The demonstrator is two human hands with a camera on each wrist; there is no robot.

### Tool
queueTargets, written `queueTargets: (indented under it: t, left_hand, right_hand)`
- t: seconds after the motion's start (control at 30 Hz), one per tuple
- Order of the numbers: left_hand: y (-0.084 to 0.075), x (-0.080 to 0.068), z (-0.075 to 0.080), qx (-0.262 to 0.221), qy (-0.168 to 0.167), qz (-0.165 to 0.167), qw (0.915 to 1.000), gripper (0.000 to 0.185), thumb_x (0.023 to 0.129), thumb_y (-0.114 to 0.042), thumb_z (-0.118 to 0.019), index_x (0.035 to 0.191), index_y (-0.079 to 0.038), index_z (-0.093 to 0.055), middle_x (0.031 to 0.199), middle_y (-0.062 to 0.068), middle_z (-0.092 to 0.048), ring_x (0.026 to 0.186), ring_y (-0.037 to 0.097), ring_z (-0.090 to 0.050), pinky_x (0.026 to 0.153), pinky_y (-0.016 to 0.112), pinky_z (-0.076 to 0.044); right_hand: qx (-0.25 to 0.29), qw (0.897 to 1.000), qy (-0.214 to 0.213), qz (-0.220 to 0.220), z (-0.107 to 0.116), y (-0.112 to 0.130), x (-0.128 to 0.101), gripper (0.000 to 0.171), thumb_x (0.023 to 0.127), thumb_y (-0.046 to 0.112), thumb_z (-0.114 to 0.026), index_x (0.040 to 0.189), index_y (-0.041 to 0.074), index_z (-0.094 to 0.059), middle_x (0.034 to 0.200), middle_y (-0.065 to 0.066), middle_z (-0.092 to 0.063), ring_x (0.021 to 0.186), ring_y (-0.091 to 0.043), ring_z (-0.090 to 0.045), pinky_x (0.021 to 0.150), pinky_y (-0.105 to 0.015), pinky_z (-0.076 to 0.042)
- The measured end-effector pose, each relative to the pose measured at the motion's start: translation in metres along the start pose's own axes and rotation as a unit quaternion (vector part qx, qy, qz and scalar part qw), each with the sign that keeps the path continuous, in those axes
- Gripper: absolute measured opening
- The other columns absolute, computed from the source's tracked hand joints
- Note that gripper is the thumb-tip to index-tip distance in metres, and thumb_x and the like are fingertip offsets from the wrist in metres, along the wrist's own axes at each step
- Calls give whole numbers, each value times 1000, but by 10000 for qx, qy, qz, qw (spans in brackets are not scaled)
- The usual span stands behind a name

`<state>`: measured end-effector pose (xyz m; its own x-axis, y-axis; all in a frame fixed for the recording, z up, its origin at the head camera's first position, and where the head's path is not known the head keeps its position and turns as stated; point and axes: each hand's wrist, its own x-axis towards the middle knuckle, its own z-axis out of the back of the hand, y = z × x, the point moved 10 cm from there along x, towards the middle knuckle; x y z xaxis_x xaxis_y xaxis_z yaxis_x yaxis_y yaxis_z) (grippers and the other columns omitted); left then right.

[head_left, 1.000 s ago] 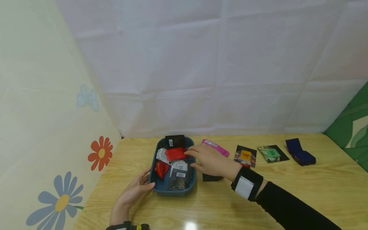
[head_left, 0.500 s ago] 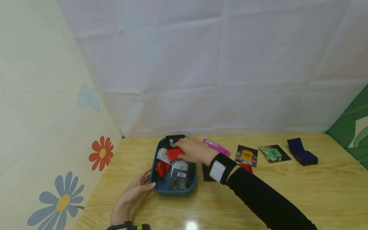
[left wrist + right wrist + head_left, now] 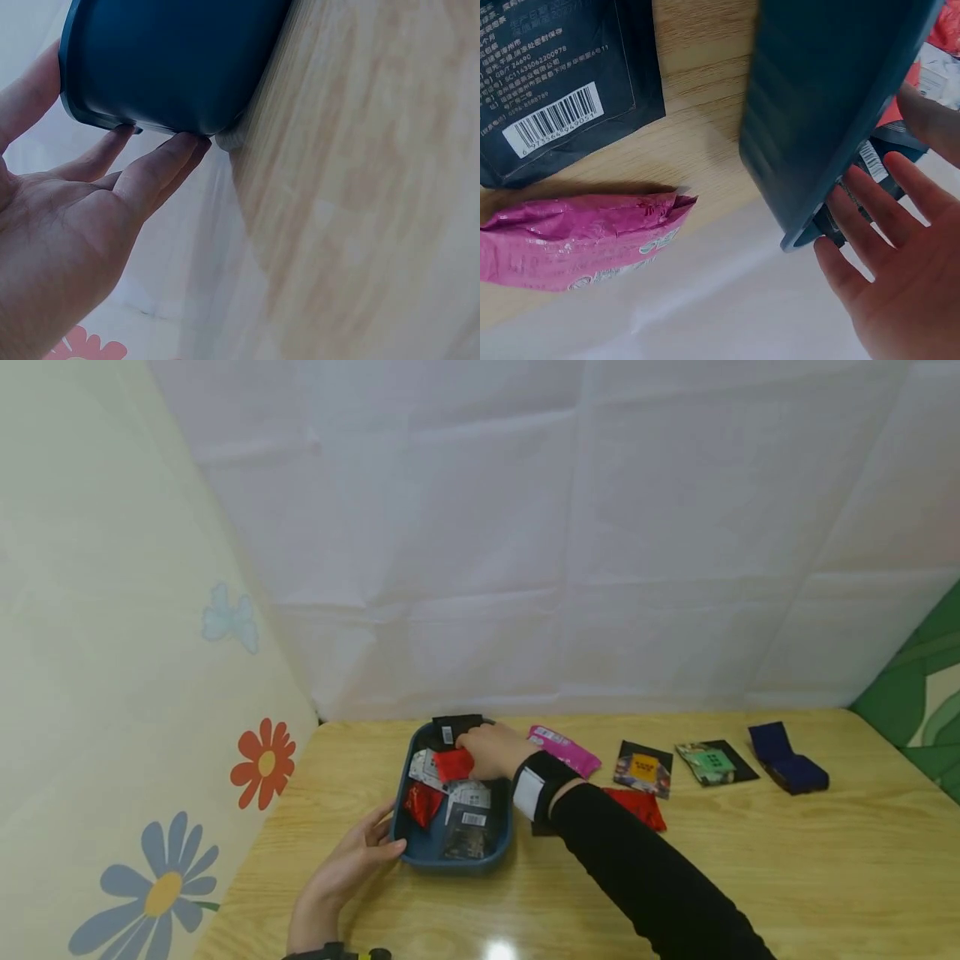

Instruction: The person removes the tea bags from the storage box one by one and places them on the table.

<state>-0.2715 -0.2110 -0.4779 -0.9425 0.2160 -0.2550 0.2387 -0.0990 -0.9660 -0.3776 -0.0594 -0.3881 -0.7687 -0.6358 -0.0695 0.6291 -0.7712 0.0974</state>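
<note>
Right hand (image 3: 491, 752) fingers reach into the blue tray (image 3: 420, 852), extended, tips meeting the red packet (image 3: 453, 763). The right wrist view shows them fairly straight and spread; whether they pinch the packet, I cannot tell. A second ago this hand was at the tray's right rim; it has since moved further in over the contents, towards the far left, and the red packet looks slightly shifted under the fingertips. Judgement: the hand is settling on that packet among the contents.

Left hand (image 3: 67, 217) unchanged: fingers straight, tips pressed against the tray's near left wall, thumb along the rim, steadying it.

Just below the right fingers in the tray: white barcode sachets (image 3: 468, 797), a second red packet (image 3: 422, 800), a dark pouch (image 3: 465, 837); beyond the fingertips a black packet (image 3: 453, 728).

Right of the wrist, on the table (image 3: 750, 877): a pink packet (image 3: 564, 748), a black pouch (image 3: 555, 82) with barcode, a red sachet (image 3: 637, 806), two printed cards (image 3: 643, 767), a folded navy cloth (image 3: 783, 756).

Wood-grain tabletop, glossy. White sheeting behind, flowered panel left, green panel right.
</note>
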Motion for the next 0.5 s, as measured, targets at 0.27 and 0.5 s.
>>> queueTargets:
  t: [0.27,0.5]
  left_hand:
    - [0,0,-2,-135,150,-46,9998,78,94,-5,-63,155,4,-17,153,39,-19,141,51,-24,111,55,-30]
    - [0,0,-2,-97,98,-34,9999,77,93,-6,-64,155,4,-19,153,39,-20,140,51,-26,112,56,-28]
  right_hand:
    - [-194,9993,255,-208,-3,6,11,28,81,12,-77,109,12,-70,107,-6,-70,102,-24,-64,90,-40,-50]
    - [-129,9953,608,-737,-9,6,15,33,81,17,-78,112,13,-67,114,-5,-69,97,-21,-63,84,-39,-51]
